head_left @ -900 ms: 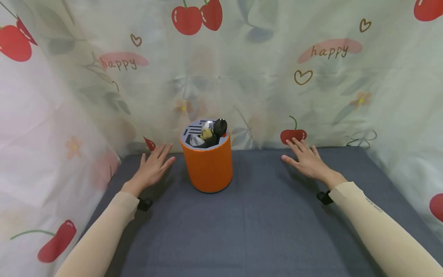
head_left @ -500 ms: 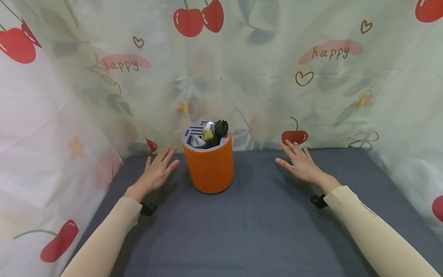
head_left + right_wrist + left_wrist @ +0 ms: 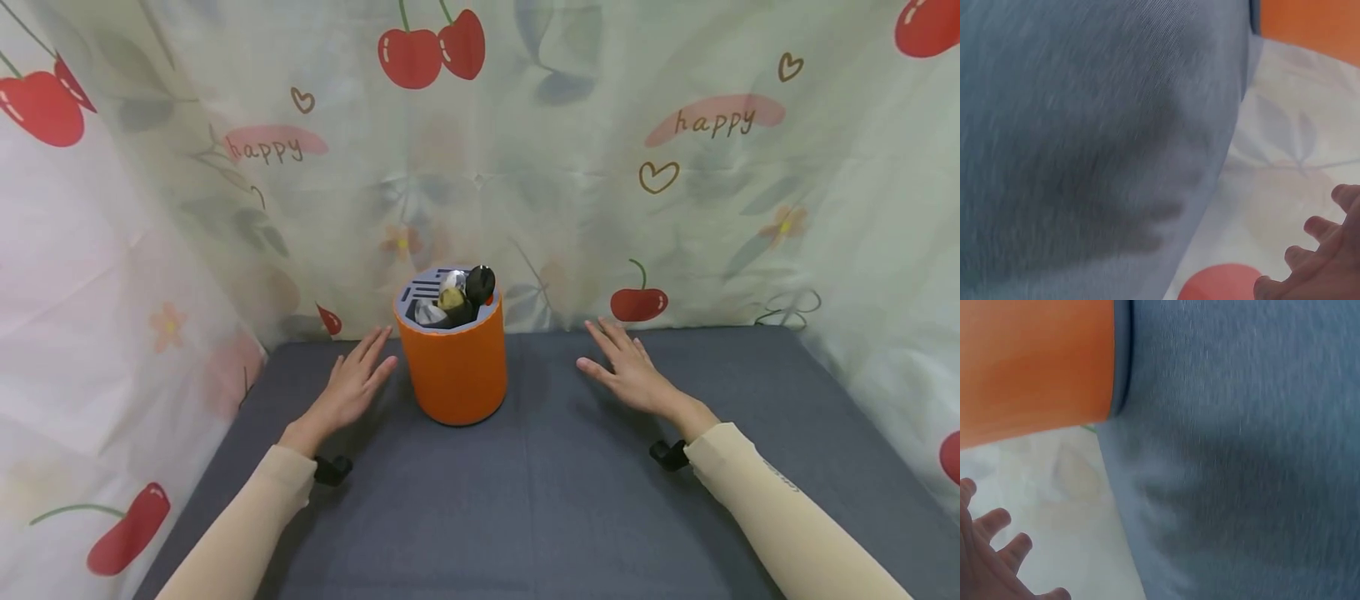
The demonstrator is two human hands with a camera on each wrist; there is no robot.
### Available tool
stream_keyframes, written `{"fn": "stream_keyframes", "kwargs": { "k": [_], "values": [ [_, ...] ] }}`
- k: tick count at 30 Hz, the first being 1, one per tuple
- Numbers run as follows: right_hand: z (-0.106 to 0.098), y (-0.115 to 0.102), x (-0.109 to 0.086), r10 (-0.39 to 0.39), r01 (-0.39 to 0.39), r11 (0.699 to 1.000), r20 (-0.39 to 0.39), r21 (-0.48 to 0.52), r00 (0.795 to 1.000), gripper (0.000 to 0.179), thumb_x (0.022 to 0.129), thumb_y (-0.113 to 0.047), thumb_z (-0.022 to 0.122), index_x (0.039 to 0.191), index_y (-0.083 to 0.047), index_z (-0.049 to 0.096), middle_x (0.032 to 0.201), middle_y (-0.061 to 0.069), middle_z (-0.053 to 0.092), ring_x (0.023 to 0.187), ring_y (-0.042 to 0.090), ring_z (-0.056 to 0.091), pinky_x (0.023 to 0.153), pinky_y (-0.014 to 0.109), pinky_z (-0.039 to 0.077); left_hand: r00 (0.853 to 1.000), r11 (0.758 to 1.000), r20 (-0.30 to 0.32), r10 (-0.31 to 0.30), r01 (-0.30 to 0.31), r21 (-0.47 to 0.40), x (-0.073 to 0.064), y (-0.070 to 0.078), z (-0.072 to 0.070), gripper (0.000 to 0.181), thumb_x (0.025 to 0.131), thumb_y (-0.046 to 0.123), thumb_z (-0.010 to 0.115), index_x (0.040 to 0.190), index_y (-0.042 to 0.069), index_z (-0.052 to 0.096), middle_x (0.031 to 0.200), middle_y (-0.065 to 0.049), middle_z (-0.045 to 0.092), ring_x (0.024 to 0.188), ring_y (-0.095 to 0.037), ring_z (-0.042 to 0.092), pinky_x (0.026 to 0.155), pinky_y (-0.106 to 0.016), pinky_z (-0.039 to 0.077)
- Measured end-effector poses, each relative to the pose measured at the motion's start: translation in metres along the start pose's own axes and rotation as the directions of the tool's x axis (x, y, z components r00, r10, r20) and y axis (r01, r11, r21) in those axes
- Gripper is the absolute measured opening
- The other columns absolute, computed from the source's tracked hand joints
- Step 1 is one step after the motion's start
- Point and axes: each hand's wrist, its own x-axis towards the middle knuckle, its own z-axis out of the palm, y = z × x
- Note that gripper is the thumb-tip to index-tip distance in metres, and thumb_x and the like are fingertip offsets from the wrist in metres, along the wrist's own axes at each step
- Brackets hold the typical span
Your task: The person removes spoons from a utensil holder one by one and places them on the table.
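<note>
An orange cylindrical holder point(image 3: 454, 379) with a grey slotted top stands upright toward the back of the table. Several utensil-like ends poke out of its top: a black rounded one point(image 3: 480, 285), a yellowish one point(image 3: 452, 300) and silvery ones point(image 3: 429, 312); their exact kind cannot be told. Just left of the holder, my left hand point(image 3: 349, 388) hovers with fingers extended, apart from it. My right hand point(image 3: 632, 375) is held over the table to the holder's right, at a wider distance, fingers straight and spread. Both hands hold nothing.
A dark grey cloth covers the table point(image 3: 480, 517). Behind it and at both sides hangs a pale curtain point(image 3: 525, 192) printed with cherries and leaves. A dark loop of cord point(image 3: 787, 308) shows at the back right edge. Each wrist wears a small black camera point(image 3: 332, 471).
Both hands have moved inward toward the orange holder, the right one farther, leftward and slightly nearer the body. The holder has stayed in place.
</note>
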Motion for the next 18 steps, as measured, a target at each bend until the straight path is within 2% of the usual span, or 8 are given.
{"fn": "stream_keyframes", "kwargs": {
  "k": [5, 9, 15, 18],
  "values": [
    [0.008, -0.009, 0.002, -0.002, 0.002, 0.997, 0.003, 0.077, 1.000, 0.076, 0.110, -0.044, 0.051, 0.168, -0.011, 0.015, 0.173, 0.019, 0.005, 0.158, 0.046, -0.002, 0.122, 0.069, -0.002, 0.999, 0.994, -0.042, 0.035, -0.040, -0.104, -0.001, 0.004, 0.009, 0.064, 0.114, 0.045, 0.034, 0.169, 0.018, 0.015, 0.171, -0.020, 0.018, 0.154, -0.045, 0.022, 0.120, -0.073, 0.012],
    [0.015, -0.016, 0.002, 0.002, -0.003, 0.992, 0.010, 0.125, 1.000, 0.076, 0.110, -0.044, 0.051, 0.169, -0.013, 0.013, 0.174, 0.016, 0.003, 0.158, 0.044, -0.006, 0.123, 0.068, -0.002, 0.998, 0.979, -0.060, 0.026, -0.038, -0.199, 0.000, 0.007, 0.015, 0.065, 0.114, 0.045, 0.036, 0.169, 0.018, 0.013, 0.171, -0.019, 0.016, 0.153, -0.046, 0.022, 0.120, -0.070, 0.018],
    [0.026, -0.027, 0.003, 0.011, -0.014, 0.981, 0.015, 0.193, 1.000, 0.076, 0.110, -0.044, 0.051, 0.169, -0.015, 0.012, 0.175, 0.013, 0.002, 0.159, 0.040, -0.006, 0.122, 0.069, 0.000, 0.997, 0.947, -0.077, 0.011, -0.035, -0.319, 0.002, 0.010, 0.024, 0.065, 0.115, 0.040, 0.037, 0.169, 0.018, 0.010, 0.171, -0.019, 0.013, 0.155, -0.041, 0.017, 0.122, -0.068, 0.016],
    [0.032, -0.032, 0.004, 0.023, -0.029, 0.971, 0.029, 0.236, 0.999, 0.077, 0.110, -0.045, 0.051, 0.169, -0.017, 0.010, 0.175, 0.010, 0.001, 0.160, 0.037, -0.006, 0.122, 0.071, 0.004, 0.997, 0.922, -0.078, -0.002, -0.029, -0.386, 0.002, 0.012, 0.026, 0.063, 0.115, 0.037, 0.036, 0.170, 0.020, 0.008, 0.171, -0.019, 0.013, 0.155, -0.040, 0.017, 0.123, -0.066, 0.017]
  ]
}}
